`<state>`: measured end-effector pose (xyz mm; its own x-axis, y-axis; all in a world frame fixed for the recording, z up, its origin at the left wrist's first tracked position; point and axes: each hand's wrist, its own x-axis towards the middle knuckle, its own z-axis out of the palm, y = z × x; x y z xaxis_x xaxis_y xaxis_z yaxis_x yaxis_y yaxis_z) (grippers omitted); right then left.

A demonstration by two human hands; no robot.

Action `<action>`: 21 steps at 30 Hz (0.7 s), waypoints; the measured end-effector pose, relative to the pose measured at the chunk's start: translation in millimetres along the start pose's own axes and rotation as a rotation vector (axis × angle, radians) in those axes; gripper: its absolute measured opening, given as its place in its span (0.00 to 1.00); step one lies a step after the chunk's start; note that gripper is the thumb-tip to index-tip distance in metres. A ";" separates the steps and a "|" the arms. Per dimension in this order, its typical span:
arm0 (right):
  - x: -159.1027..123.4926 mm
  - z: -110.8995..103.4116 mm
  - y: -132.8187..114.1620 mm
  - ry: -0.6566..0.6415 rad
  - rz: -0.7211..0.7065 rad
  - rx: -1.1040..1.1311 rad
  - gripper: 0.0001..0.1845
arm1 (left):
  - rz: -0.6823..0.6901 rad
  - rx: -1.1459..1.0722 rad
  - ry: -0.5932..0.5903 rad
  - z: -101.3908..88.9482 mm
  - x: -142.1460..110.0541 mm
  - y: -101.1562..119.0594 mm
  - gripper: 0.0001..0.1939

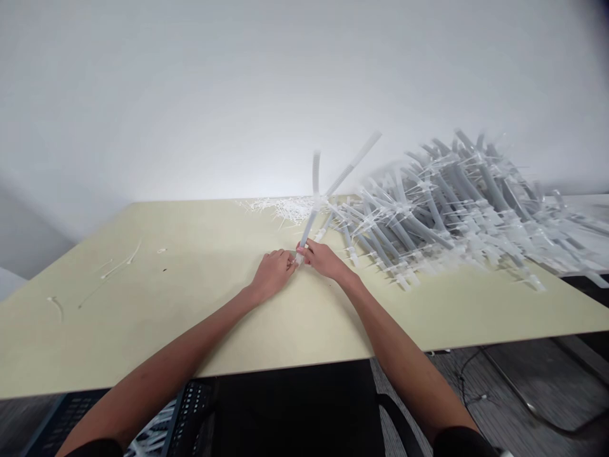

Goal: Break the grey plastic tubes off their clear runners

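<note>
My left hand (pixel 272 274) and my right hand (pixel 325 260) meet on the table, both gripping the lower end of a grey corrugated tube (pixel 308 230) with white cable ties (pixel 299 257) at that end. The tube rises away from me into a joined assembly, and two more tube arms (pixel 352 166) stick up into the air, blurred. Behind and to the right lies a large tangled heap of similar grey tubes (pixel 457 209) bound with white cable ties. The fingertips hide the exact grip on the ties.
The pale yellow-green tabletop (pixel 157 285) has a near edge below my forearms. A pile of cut white tie ends (pixel 280 208) lies at its far edge, with a few scraps (pixel 114 270) at the left. A black crate (pixel 190 406) holding white pieces stands below the table.
</note>
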<state>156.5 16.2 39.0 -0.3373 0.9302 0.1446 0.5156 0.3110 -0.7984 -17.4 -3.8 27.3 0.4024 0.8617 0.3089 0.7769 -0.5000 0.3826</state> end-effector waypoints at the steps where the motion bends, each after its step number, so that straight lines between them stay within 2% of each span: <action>1: 0.2 0.3 0.0 0.004 -0.001 0.026 0.14 | 0.002 -0.013 0.004 0.8 0.7 -1.0 0.09; 7: 1.3 6.6 3.5 -0.117 0.020 0.393 0.17 | -0.042 -0.178 -0.016 0.8 4.7 -5.4 0.13; 13: 6.0 11.7 16.1 -0.117 0.022 0.427 0.17 | -0.217 -0.433 -0.135 -5.0 6.3 -14.5 0.16; 17: 8.4 12.7 20.1 -0.081 0.060 0.405 0.16 | -0.258 -0.515 -0.166 -5.6 7.4 -20.7 0.16; 21: 7.4 11.2 18.3 -0.081 0.059 0.383 0.15 | -0.239 -0.528 -0.147 -5.1 8.0 -22.1 0.17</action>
<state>154.6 26.6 18.9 -0.3852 0.9210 0.0575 0.2100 0.1482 -0.9664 -33.8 13.7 25.8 0.3382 0.9397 0.0515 0.5233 -0.2333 0.8196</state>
